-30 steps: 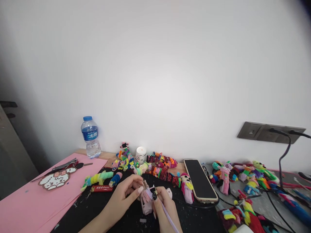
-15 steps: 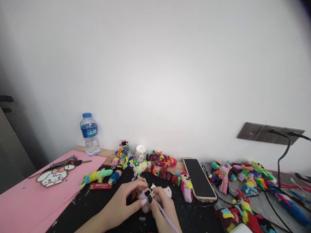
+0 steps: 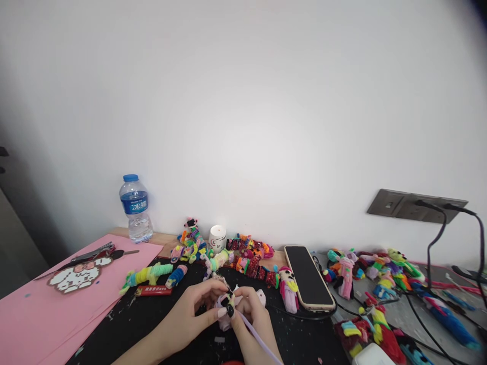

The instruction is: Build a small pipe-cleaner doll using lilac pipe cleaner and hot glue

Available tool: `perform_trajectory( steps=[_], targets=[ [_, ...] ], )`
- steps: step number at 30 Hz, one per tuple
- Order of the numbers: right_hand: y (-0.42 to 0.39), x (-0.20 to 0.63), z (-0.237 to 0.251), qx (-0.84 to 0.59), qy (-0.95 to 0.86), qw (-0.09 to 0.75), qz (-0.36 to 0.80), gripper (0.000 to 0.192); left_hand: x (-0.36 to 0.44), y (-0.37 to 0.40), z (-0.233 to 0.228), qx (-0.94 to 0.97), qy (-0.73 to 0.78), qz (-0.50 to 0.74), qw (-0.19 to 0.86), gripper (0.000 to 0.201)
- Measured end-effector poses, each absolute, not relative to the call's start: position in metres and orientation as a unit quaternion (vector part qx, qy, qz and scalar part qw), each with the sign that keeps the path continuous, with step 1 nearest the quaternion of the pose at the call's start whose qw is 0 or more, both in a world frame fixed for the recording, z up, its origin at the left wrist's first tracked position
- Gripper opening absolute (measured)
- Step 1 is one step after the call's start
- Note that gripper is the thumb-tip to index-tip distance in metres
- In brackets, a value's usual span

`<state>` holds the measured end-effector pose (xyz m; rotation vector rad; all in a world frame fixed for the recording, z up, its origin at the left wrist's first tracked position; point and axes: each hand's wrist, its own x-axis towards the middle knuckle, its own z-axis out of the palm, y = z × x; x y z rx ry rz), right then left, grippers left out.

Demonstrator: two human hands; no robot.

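Low in the middle of the view, my left hand [image 3: 190,312] and my right hand [image 3: 253,322] meet over the black mat [image 3: 152,324]. Together they pinch a small pale pink fuzzy figure [image 3: 225,304] with a black piece on it. A lilac pipe cleaner [image 3: 258,340] runs from the figure down past my right palm. Most of the figure is hidden by my fingers.
Colourful pipe-cleaner figures [image 3: 243,258] lie along the wall, with more at the right [image 3: 380,274]. A phone [image 3: 309,277] lies face down beside them. A water bottle [image 3: 135,209], a small white jar [image 3: 218,238], pink paper [image 3: 45,304], a red lighter [image 3: 154,290] and wall sockets with cables [image 3: 416,205] are around.
My hands closed in on the pink figure and turned it, and my fingers now cover more of it. The view has shifted slightly.
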<state>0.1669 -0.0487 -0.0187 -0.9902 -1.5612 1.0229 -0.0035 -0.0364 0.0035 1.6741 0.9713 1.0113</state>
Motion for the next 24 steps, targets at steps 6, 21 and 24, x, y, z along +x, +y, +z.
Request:
perform_trajectory(
  steps=[6, 21, 24],
  targets=[
    [-0.053, 0.165, -0.012, -0.394, -0.623, 0.515, 0.438, 0.024, -0.002, -0.044, 0.012, 0.681, 0.441, 0.425, 0.402, 0.030],
    [-0.055, 0.167, -0.009, -0.402, -0.692, 0.487, 0.350, 0.027, 0.002, -0.051, 0.017, 0.767, 0.406, 0.432, 0.245, 0.025],
    [-0.054, 0.168, -0.009, -0.403, -0.698, 0.482, 0.343, 0.026, -0.001, -0.051, 0.020, 0.775, 0.412, 0.412, 0.245, 0.024]
  ],
)
